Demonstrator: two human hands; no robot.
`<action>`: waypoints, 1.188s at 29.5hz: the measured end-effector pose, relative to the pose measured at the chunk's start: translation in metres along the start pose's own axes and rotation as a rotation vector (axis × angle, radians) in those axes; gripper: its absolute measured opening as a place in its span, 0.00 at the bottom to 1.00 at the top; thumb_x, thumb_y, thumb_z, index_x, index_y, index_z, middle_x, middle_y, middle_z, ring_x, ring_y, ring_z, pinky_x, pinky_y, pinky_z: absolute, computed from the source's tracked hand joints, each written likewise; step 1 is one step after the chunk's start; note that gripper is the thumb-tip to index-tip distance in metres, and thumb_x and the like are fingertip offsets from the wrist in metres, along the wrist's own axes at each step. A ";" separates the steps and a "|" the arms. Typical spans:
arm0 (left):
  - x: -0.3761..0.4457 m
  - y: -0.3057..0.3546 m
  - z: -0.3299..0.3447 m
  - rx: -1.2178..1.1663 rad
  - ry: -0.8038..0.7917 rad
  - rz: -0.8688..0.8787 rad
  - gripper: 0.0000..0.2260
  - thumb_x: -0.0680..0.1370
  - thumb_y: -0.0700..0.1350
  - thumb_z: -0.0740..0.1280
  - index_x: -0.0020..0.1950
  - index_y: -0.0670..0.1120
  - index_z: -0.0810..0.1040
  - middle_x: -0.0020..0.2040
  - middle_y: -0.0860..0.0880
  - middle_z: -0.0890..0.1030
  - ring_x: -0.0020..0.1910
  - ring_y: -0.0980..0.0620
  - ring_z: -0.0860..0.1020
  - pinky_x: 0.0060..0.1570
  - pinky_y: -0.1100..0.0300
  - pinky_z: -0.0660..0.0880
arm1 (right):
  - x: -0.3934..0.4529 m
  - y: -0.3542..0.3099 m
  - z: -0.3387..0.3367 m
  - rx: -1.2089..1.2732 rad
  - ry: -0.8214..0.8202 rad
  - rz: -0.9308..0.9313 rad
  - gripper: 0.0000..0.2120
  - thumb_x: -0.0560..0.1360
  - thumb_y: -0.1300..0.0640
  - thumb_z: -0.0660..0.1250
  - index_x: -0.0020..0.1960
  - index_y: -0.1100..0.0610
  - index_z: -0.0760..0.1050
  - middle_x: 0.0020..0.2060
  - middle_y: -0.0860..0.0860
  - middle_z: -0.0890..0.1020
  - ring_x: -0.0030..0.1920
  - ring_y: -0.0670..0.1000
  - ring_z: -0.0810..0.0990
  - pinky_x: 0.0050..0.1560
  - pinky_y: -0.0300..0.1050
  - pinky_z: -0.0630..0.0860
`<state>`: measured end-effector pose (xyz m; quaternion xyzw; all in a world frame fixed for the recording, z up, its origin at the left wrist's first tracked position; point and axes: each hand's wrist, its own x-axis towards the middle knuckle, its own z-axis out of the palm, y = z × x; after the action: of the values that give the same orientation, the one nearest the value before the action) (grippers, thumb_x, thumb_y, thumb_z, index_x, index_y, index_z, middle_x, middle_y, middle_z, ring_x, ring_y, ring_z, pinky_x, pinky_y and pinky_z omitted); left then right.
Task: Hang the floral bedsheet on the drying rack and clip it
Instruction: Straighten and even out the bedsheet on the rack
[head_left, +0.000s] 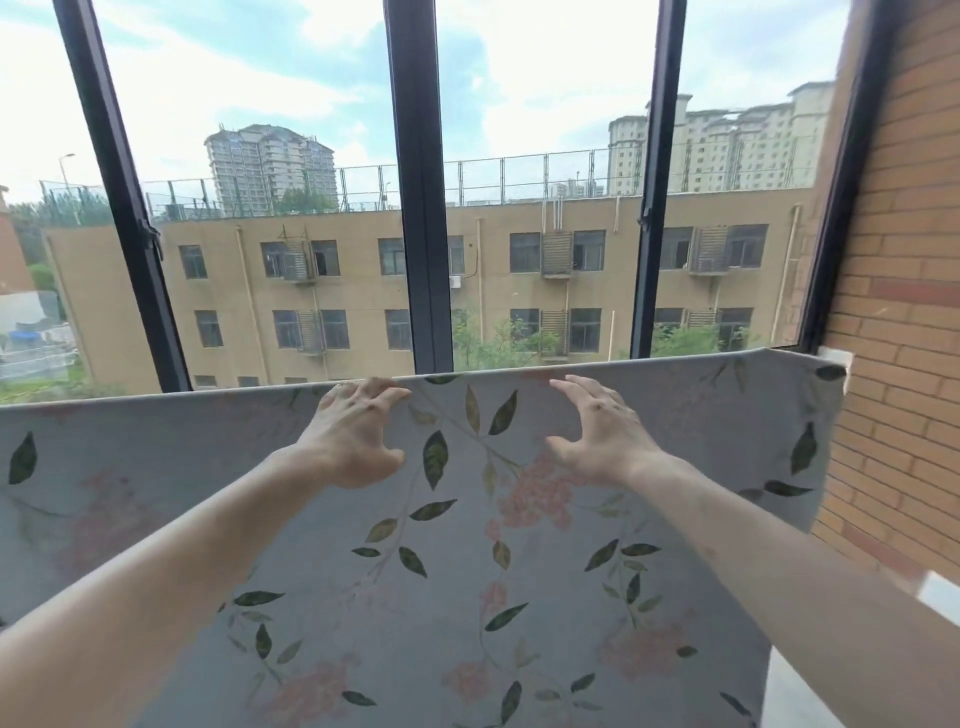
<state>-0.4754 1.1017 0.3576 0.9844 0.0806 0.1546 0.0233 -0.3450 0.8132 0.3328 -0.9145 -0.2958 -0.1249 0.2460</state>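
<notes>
the floral bedsheet (467, 545) hangs draped over a straight top line running left-right across the view, in front of the window frame (421, 208); the rack bar itself is hidden under the fold, so can't see it directly. sheet's long axis follows that line, rising a bit toward the right where its end sits just beside the brick wall (898, 312). left hand (353, 441) is at the top edge, fingers curled over or onto the fold, thumb apart below — touching the cloth, tho can't tell if it's truly gripping. right hand (602, 431) is spread, fingers fanned and clawed, hovering just beside the top edge w/ nothing pinched in it. both hands sit near the middle of the span, top edge directly ahead and slightly above them. no clips visible anywhere, so clipping isn't done yet by my read. next move prob turns on sliding outward along that left-right edge to smooth it; right hand is nearer the wall end.
</notes>
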 end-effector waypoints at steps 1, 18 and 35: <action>0.002 0.013 0.002 -0.014 0.007 0.046 0.36 0.74 0.54 0.69 0.81 0.57 0.62 0.80 0.55 0.60 0.79 0.48 0.57 0.80 0.51 0.52 | -0.009 0.005 -0.007 0.019 0.013 0.009 0.37 0.78 0.46 0.70 0.82 0.46 0.57 0.81 0.46 0.58 0.81 0.51 0.55 0.80 0.55 0.56; 0.000 0.261 0.045 -0.303 0.013 0.538 0.32 0.74 0.55 0.68 0.78 0.63 0.63 0.79 0.63 0.59 0.78 0.56 0.57 0.77 0.53 0.57 | -0.195 0.151 -0.105 0.095 0.162 0.257 0.32 0.78 0.45 0.70 0.78 0.39 0.62 0.78 0.36 0.60 0.78 0.42 0.59 0.74 0.43 0.60; -0.031 0.560 0.148 -0.559 -0.220 0.899 0.29 0.77 0.52 0.70 0.77 0.64 0.65 0.76 0.67 0.60 0.75 0.59 0.61 0.69 0.62 0.61 | -0.419 0.327 -0.172 0.187 0.270 0.717 0.26 0.78 0.44 0.71 0.73 0.37 0.66 0.70 0.27 0.64 0.70 0.31 0.64 0.70 0.30 0.60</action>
<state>-0.3739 0.5410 0.2470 0.8886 -0.3957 0.0609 0.2240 -0.4950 0.2922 0.1988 -0.9089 0.0674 -0.1226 0.3928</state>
